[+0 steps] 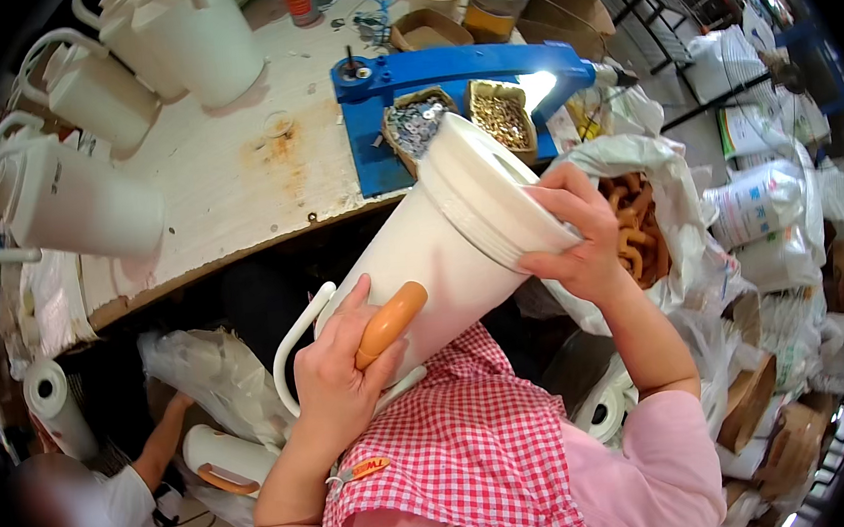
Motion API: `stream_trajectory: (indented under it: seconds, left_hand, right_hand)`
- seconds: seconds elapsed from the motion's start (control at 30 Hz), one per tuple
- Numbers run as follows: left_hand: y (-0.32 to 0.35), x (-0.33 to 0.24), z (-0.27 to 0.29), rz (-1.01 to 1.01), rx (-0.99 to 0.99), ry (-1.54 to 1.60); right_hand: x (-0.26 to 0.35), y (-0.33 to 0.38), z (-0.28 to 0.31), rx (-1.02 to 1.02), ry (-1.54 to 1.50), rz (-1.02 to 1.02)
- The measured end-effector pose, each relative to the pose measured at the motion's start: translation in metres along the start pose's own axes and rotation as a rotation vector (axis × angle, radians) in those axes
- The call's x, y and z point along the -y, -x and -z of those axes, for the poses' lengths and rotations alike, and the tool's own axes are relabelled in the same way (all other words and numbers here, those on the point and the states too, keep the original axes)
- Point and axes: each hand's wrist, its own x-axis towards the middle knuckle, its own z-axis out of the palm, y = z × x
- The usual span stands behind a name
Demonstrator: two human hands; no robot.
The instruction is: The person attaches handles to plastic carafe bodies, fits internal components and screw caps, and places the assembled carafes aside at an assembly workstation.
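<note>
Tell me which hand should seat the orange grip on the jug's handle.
Left, probably. The left hand already presses the orange grip against the white jug beside its handle. The right hand is at the rim, steadying the jug.

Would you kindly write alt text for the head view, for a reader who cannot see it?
A person's left hand presses an orange handle piece against a white plastic jug while the right hand steadies its rim, above a worn workbench with more white jugs.
</note>
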Motion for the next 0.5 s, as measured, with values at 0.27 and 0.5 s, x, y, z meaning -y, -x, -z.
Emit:
stream_trajectory:
  seconds: [0.27, 0.5]
  left_hand:
    - [0.005, 0.021, -0.005, -0.011, 0.057, 0.082]
    - [0.011, 0.019, -0.02, -0.048, 0.028, -0.011]
  right_hand:
    - [0.003, -0.005, -0.008, 0.1, 0.087, 0.025]
    - [0.006, -0.005, -0.015, 0.159, 0.109, -0.074]
